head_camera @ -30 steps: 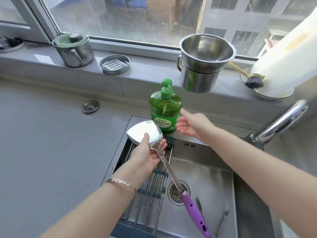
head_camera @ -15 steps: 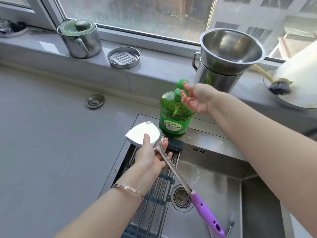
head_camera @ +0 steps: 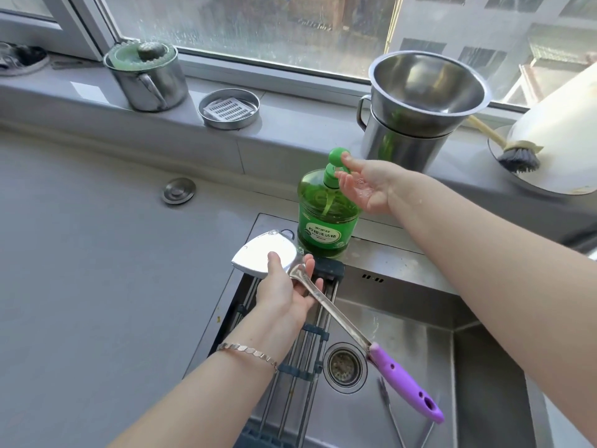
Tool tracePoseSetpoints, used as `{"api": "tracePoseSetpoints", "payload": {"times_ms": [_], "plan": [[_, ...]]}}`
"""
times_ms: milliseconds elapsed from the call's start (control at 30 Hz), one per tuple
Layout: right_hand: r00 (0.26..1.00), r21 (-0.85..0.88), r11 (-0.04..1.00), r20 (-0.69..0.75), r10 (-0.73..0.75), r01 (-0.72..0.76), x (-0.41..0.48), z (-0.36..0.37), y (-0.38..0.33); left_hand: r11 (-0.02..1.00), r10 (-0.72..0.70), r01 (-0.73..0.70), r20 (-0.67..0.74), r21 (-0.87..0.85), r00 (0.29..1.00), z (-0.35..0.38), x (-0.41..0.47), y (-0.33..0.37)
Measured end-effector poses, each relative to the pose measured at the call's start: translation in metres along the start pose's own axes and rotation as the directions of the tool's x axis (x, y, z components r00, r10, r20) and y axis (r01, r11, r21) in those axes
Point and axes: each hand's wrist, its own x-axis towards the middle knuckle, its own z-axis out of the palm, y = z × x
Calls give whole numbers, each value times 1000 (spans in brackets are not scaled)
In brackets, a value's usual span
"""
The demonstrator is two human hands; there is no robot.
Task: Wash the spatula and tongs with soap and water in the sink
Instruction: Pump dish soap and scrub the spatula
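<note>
The left hand (head_camera: 287, 294) gripped the spatula (head_camera: 310, 286) at the neck just below its steel blade, thumb laid on the blade, fingers wrapped under the shaft. The purple handle pointed down and right over the sink (head_camera: 403, 357), above the drain (head_camera: 344, 367). The right hand (head_camera: 366, 184) was open and held nothing, palm up and cupped beside the soap bottle (head_camera: 326, 218), thumb on the green pump head.

Half a second before, that hand had been curled at the pump top; now it sat lower with the palm wet and shiny, and the spatula had barely shifted.

The bottle stood on the sink's back rim, close under the windowsill, with a steel pot (head_camera: 416, 114) just behind the hand. The tongs (head_camera: 392, 415) lay on the sink floor, near the handle's tip. A roll-up rack (head_camera: 300, 360) covered the sink's left edge beneath the left wrist; the right half of the basin was open. Both forearms reached forward, the right one crossing above the basin.
</note>
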Motion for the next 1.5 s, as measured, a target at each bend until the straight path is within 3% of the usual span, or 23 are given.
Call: {"api": "tracePoseSetpoints", "payload": {"times_ms": [133,200,233,300,367,433,500,600,667,800,867,900,967,1033,1067,1133,1200,1300,1367,1500], "plan": [[987,44,989,-83,-137,141,-32,-16,36,998,56,-55,33,-31,998,1,-10,-2],[940,-202,927,-66,-334,316,-57,-28,77,995,74,-71,51,-65,996,1,-15,-5],[893,-388,824,-3,-450,414,-69,-33,100,995,70,-66,56,-75,996,1,-18,-8],[780,-695,440,284,-558,568,-90,-43,143,999,4,0,80,-48,997,2,-30,-18],[696,-799,4,521,-494,601,-102,-55,172,995,-95,95,90,9,991,3,-45,-29],[659,-800,-297,598,-456,521,-111,-75,185,994,-105,108,87,-25,991,-1,-54,-36],[667,-791,-462,598,-445,401,-122,-100,192,993,-41,49,73,-104,996,-9,-56,-38],[646,-763,-537,619,-447,360,-141,-125,200,990,11,-2,64,-142,998,-18,-64,-44],[631,-784,-510,603,-488,354,-142,-119,205,994,4,4,74,-106,997,-19,-73,-55],[541,-734,-478,679,-497,483,-130,-100,208,997,-70,71,85,-10,994,-17,-80,-63],[548,-699,-538,710,-442,471,-138,-113,203,999,13,-11,68,-35,998,-23,-73,-55],[580,-708,-511,700,-416,487,-144,-123,200,998,58,-55,66,-44,996,-26,-71,-50],[695,-807,-236,587,-415,541,-156,-135,193,994,113,-112,79,-15,990,-34,-71,-46],[799,-861,124,391,-458,493,-156,-138,184,993,111,-115,113,36,987,-36,-74,-49],[834,-858,257,292,-469,445,-153,-136,179,993,96,-103,128,50,987,-34,-77,-53],[920,-771,524,203,-335,361,-145,-122,172,996,73,-80,150,40,986,-31,-79,-59],[964,-666,697,195,-181,265,-140,-102,170,995,61,-73,166,68,984,-28,-80,-68],[977,-645,734,118,-180,213,-129,-85,170,981,35,-67,175,180,984,-25,-83,-82],[979,-684,701,138,-148,202,-126,-89,171,987,60,-83,165,137,984,-25,-81,-80],[973,-758,640,220,69,126,-138,-122,173,995,96,-94,100,-26,990,-31,-73,-56]]}}
